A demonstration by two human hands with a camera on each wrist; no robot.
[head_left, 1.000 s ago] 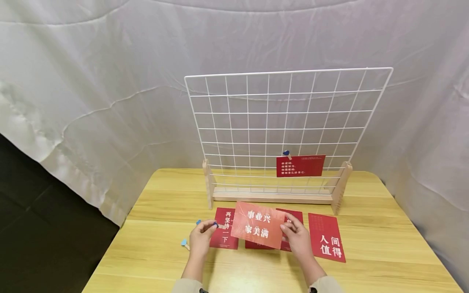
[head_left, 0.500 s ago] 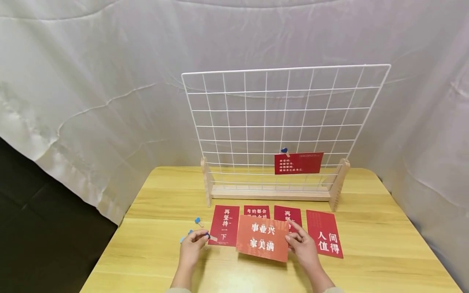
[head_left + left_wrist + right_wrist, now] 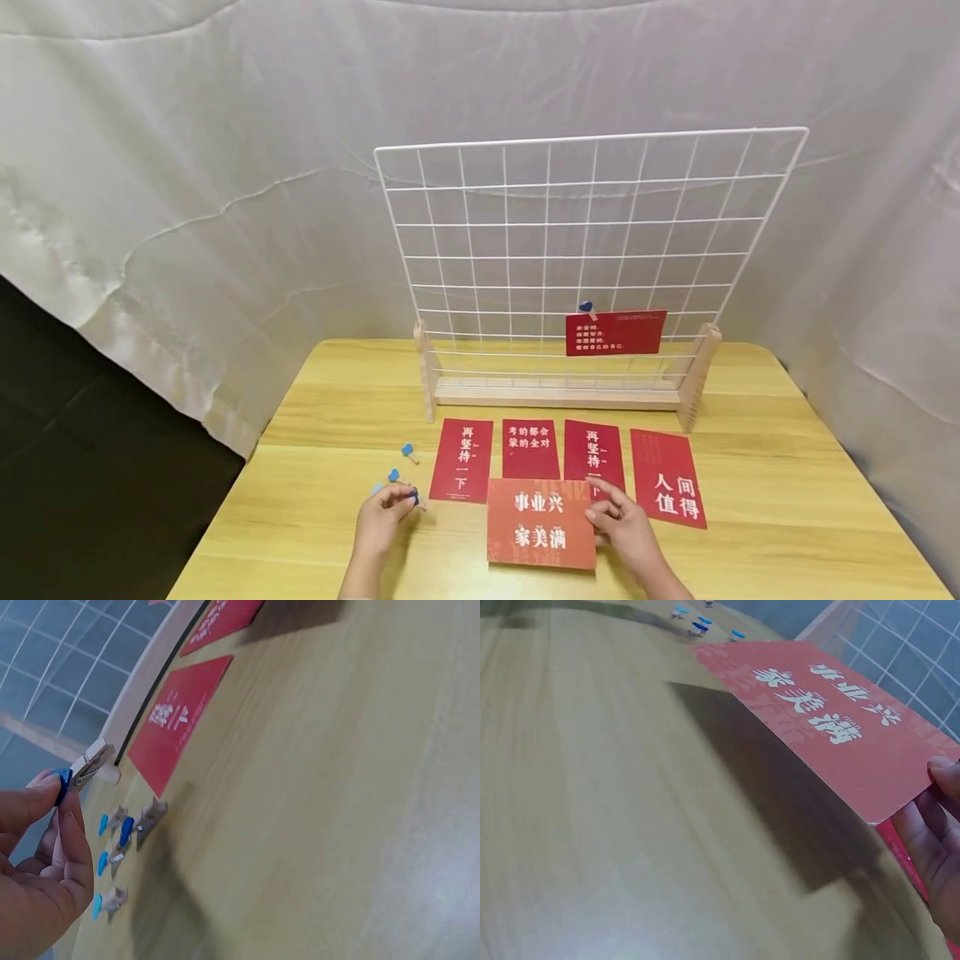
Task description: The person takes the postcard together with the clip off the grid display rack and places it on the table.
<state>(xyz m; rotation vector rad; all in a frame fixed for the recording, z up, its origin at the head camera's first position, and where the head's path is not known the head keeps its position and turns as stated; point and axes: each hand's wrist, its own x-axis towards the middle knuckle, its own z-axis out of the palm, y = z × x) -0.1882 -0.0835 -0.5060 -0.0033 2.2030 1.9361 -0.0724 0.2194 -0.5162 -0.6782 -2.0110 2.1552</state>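
My left hand [image 3: 377, 521] pinches a small wooden clothespin [image 3: 90, 762] by its dark blue heart end, above the table. Its wooden tip points away from the fingers in the left wrist view. My right hand [image 3: 628, 527] pinches the right edge of an orange-red card [image 3: 542, 546] with white characters. The card is held above the table and casts a shadow in the right wrist view. It overlaps, in the head view, the lower parts of two red cards, the middle-left card [image 3: 530, 458] and the middle-right card [image 3: 592, 450]. Several blue-headed clothespins [image 3: 148, 823] lie near my left hand.
A white wire grid [image 3: 547, 225] stands in a wooden base [image 3: 555, 395] at the back. One red card [image 3: 637, 335] hangs on it from a blue heart clothespin [image 3: 587, 308]. Two more red cards, the left card [image 3: 461, 461] and the right card [image 3: 667, 475], lie on the table [image 3: 787, 517].
The orange-red card has come down and toward me in my right hand, uncovering more of the red cards. My left hand has moved left and nearer me, still pinching the clothespin.
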